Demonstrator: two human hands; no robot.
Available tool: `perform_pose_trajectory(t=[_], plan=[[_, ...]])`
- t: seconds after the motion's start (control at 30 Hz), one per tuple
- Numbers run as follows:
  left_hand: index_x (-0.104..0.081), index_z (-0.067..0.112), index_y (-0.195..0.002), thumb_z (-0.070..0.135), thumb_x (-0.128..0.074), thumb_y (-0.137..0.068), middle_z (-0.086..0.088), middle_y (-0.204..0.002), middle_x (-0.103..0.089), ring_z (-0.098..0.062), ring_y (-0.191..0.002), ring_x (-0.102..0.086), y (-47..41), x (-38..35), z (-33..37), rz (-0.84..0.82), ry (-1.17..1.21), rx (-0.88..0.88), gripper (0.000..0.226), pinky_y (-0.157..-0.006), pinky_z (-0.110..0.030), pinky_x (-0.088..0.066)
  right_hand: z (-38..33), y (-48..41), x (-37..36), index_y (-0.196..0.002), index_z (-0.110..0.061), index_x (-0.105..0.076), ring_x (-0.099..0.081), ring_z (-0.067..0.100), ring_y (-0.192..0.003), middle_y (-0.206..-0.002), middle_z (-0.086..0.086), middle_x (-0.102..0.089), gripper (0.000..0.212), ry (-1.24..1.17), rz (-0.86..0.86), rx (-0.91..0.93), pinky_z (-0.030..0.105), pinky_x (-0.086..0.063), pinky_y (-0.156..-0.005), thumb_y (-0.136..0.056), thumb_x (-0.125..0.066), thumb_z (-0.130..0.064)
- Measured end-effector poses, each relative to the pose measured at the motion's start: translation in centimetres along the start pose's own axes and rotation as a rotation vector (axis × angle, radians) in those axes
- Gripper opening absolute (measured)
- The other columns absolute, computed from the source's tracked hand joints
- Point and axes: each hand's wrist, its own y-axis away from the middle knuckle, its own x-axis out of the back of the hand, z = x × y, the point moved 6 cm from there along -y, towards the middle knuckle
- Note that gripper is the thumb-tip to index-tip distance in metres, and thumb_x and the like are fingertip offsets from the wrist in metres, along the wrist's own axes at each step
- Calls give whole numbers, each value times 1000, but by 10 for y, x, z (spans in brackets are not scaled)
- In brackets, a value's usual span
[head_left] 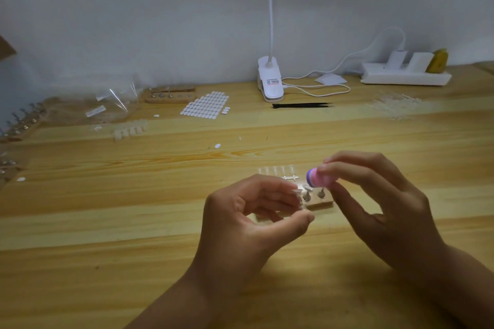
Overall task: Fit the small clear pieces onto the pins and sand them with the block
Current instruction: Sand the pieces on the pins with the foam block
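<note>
Head view, lower centre of frame: steady the clear piece on the wooden pin base with the left hand, curled and apparently pinching it. Stroke lightly and flat with the pink-purple block, pinched by the right hand just above the free pins.

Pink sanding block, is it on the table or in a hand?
In a hand: the right hand pinches the pink sanding block just above the pins.

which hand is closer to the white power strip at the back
Right. The right hand, pinching the sanding block, is in front of the power strip and slightly left; the left hand lies farther left.
</note>
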Motion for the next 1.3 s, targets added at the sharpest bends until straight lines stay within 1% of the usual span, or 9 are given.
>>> perform_pose_trajectory(t=[0.17, 0.33, 0.5, 0.67, 0.73, 0.87, 1.07, 1.2, 1.3], plan=[[-76, 20, -91, 2, -87, -67, 5, -80, -76, -9, -69, -72, 2, -2, 2, 4, -24, -56, 31, -64, -17, -53, -22, 5, -9, -115, -9, -68, -64, 18, -108, -112, 9, -66, 26, -78, -37, 84, 24, -48, -94, -92, -66, 2], [-75, 21, -88, 9, -88, -65, 2, -77, -76, -12, -70, -73, 0, 2, -3, 31, 9, 10, 29, -64, -20, -55, -5, 0, 0, -113, -24, -67, -65, 17, -102, -108, 6, -67, 31, 11, 30, 8, 31, -53, -88, -90, -69, -4], [-77, 21, -89, 2, -87, -66, 5, -78, -76, -10, -69, -72, 1, -2, -1, -2, -31, -32, 31, -63, -16, -53, -19, 4, -9, -115, -9, -71, -64, 17, -107, -111, 10, -66, 30, -22, -34, 100, 23, -46, -95, -88, -69, 4], [-76, 19, -87, 7, -89, -65, 2, -76, -76, -12, -69, -73, 0, 0, -4, 14, 4, 12, 28, -63, -17, -54, -2, 1, -2, -113, -20, -68, -64, 17, -103, -109, 5, -66, 30, 29, 16, -17, 32, -53, -89, -90, -68, -1], [-76, 20, -87, 5, -89, -65, 3, -77, -76, -11, -69, -72, 0, -2, -3, -3, 1, 5, 29, -63, -16, -53, -9, 1, -4, -118, -21, -65, -63, 13, -108, -112, 2, -65, 32, -24, 24, -6, 27, -51, -92, -91, -67, -3], [-76, 20, -89, 0, -86, -66, 6, -77, -75, -7, -68, -71, 0, -4, -1, -15, -58, -32, 32, -63, -15, -52, -20, 4, -10, -113, -7, -72, -64, 19, -106, -110, 11, -68, 28, -22, -62, 78, 25, -48, -92, -87, -68, 6], [-76, 19, -88, 4, -87, -67, 4, -78, -75, -10, -72, -73, -1, -2, -7, -12, -47, 46, 28, -65, -21, -57, -7, 1, -5, -116, -18, -67, -64, 19, -105, -111, 10, -67, 31, 20, -20, 7, 28, -51, -92, -91, -65, 0], [-77, 23, -91, 3, -85, -69, 7, -79, -76, -10, -71, -73, 0, -4, -7, -14, -81, 22, 31, -65, -20, -57, -19, 5, -15, -119, -2, -68, -63, 26, -108, -118, 14, -67, 38, 16, -146, 129, 29, -49, -95, -85, -63, 12], [-76, 25, -86, 3, -85, -67, 5, -75, -75, -10, -66, -72, 1, -4, -13, 5, -54, 77, 30, -62, -19, -56, -8, 2, -10, -116, 0, -70, -63, 27, -106, -116, 15, -67, 35, 87, -143, 95, 28, -47, -96, -84, -63, 14]])
